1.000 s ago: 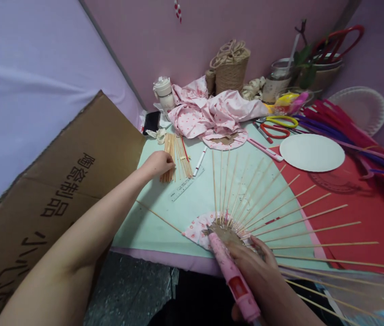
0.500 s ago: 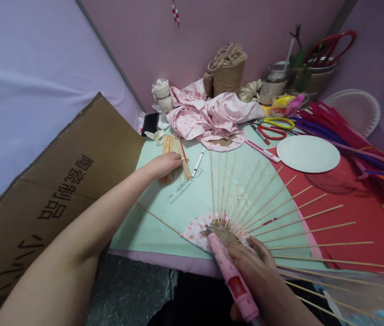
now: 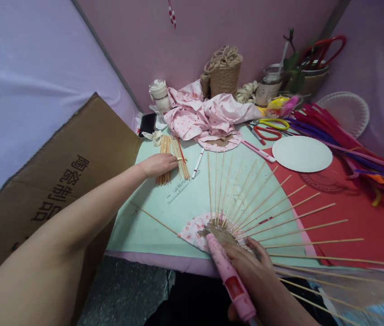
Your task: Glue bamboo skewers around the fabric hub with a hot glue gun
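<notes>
My left hand (image 3: pixel 160 165) reaches across a pile of thin bamboo sticks (image 3: pixel 165 147), its fingers drawn together on them; the fingertips' undersides are hidden. In my right hand (image 3: pixel 251 267) is a pink hot glue gun (image 3: pixel 225 271), its nozzle over the brown middle of a round pink floral piece (image 3: pixel 192 233). Several bamboo sticks (image 3: pixel 300 209) fan out from that piece, one of them pointing left. My right fingers also rest on its near edge. A clear ruler (image 3: pixel 177 191) and a white marker (image 3: pixel 197 164) lie beside the pile.
Crumpled pink floral cloth (image 3: pixel 212 115), a white bottle (image 3: pixel 160 97), a phone (image 3: pixel 147 125) and a twine spool (image 3: pixel 225 77) stand at the back. Scissors (image 3: pixel 268 132), a pink cutter (image 3: pixel 258 151) and a white paper plate (image 3: pixel 302 154) lie right. A cardboard sheet (image 3: pixel 110 136) leans left.
The camera view has shifted slightly. My left hand stays at the stick pile, and my right hand keeps the glue gun over the floral piece.
</notes>
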Available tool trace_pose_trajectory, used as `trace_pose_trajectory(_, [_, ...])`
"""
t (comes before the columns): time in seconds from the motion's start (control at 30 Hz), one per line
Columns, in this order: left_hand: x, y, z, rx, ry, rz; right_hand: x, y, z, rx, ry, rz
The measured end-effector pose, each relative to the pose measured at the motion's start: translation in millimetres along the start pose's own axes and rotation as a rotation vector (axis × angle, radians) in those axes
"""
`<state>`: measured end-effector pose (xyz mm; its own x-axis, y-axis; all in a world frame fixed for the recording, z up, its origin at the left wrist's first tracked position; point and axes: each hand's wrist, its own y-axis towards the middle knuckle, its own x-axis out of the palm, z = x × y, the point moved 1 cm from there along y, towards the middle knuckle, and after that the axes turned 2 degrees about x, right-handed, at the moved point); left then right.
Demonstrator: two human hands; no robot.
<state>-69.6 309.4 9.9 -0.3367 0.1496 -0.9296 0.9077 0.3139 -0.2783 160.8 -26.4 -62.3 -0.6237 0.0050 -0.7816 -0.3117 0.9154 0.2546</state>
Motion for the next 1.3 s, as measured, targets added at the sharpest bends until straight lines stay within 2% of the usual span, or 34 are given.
trace_pose_trajectory(0.4, [2.1, 3, -3, 0.044, 0.023, 0.076, -5, 1, -1, -0.020, -0.004, 0.001])
trace_pose_trajectory(0.57, [-2.1, 5, 0, 0.107, 0.012, 0.160, -7, 3, -7, -0.021, -0.014, 0.023])
trace_pose_trajectory(0.67, [-6.7, 4, 2, 0.113, -0.009, 0.261, -10, 3, -12, 0.003, 0.004, 0.042])
trace_pose_trajectory(0.77, [-18.3, 1, 2, 0.039, -0.032, 0.425, -14, 4, -17, 0.021, 0.026, 0.054])
trace_pose_trajectory(0.83, [-35.0, -3, 1, -0.070, -0.043, 0.591, -17, 6, -19, 0.034, 0.029, 0.052])
trace_pose_trajectory(0.93, [-75.8, -14, 3, -0.314, -0.118, 0.971, -25, 9, -20, 0.051, 0.039, 0.023])
trace_pose_trajectory(0.97, [-91.3, -19, 6, -0.413, -0.264, 1.187, -28, 10, -20, 0.046, 0.047, 0.000])
trace_pose_trajectory(1.0, [-105.7, -23, 11, -0.445, -0.431, 1.329, -31, 11, -20, 0.031, 0.054, -0.030])
trace_pose_trajectory(1.03, [-118.1, -26, 19, -0.462, -0.573, 1.400, -33, 12, -19, 0.014, 0.057, -0.060])
trace_pose_trajectory(1.1, [-133.3, -30, 41, -0.515, -0.799, 1.381, -33, 13, -16, -0.017, 0.050, -0.102])
trace_pose_trajectory(1.17, [-132.0, -30, 68, -0.563, -0.952, 1.305, -27, 10, -8, -0.011, 0.031, -0.109])
trace_pose_trajectory(1.23, [-115.9, -27, 93, -0.631, -1.078, 1.184, -15, 7, 1, -0.015, 0.016, -0.077])
trace_pose_trajectory(1.3, [-93.4, -22, 114, -0.688, -1.171, 1.076, -7, 4, 8, -0.093, 0.015, 0.007])
